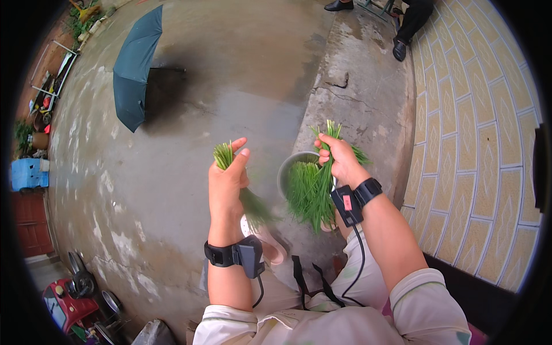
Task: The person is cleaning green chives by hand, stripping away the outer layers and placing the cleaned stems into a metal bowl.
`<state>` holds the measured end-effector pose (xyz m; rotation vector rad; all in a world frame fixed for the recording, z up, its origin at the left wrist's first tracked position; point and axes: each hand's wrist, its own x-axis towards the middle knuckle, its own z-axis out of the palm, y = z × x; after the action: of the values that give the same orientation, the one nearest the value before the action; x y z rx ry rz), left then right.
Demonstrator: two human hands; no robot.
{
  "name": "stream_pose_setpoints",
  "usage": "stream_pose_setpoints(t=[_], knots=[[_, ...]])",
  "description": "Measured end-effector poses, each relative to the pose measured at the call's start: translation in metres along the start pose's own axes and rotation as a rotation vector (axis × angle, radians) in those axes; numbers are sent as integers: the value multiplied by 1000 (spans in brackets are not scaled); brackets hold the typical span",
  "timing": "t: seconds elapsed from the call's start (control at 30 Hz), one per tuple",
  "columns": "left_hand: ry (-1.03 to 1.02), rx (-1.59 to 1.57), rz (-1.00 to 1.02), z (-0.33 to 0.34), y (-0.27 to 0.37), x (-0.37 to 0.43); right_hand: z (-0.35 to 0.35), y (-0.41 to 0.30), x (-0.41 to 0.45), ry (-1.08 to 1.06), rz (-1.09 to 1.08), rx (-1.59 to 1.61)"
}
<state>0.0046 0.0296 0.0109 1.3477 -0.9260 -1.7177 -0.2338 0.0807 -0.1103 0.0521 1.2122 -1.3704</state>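
Observation:
My left hand [228,177] grips a bunch of thin green stalks [223,156], likely chives, cut ends up and blurred leafy ends hanging below the fist. Its thumb and index finger stick up. In my right hand [343,159] is a smaller bundle of the same greens [331,128], pinched between thumb and fingers, with its leaves trailing down. Right below that hand stands a round grey bucket [283,174] with many more green stalks [304,185] in it, their leaf tips spilling over the near rim. The right hand hides part of the rim.
An open dark umbrella [138,69] lies on the wet concrete ground [172,181]. A tiled wall [465,142] runs along the right. Another person's shoe [399,49] shows at the top. A red vehicle [71,304] stands lower left. My pale clog [269,243] is near the bucket.

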Motion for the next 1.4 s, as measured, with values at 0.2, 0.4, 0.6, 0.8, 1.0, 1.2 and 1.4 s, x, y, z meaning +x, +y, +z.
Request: stream_pose_setpoints(t=[0.2, 0.4, 0.6, 0.8, 1.0, 1.2, 1.4], knots=[[-40, -65, -52, 12, -3, 5, 4, -29, -34, 103, -31, -5], [-117, -130, 32, 23, -9, -7, 72, -30, -143, -329, -72, -55], [-189, -129, 89, 31, -5, -21, 90, -29, -145, -356, -189, -197], [-104, -143, 136, 25, -3, -19, 97, -23, -142, -349, -230, -337], [-61, -204, 83, 25, -3, -15, 99, -18, -140, -322, -219, -324], [-127, -154, 61, 22, 0, -13, 99, -14, -137, -290, -210, -323], [0, -312, 108, 5, 6, -8, 93, -17, -134, -263, -205, -230]])
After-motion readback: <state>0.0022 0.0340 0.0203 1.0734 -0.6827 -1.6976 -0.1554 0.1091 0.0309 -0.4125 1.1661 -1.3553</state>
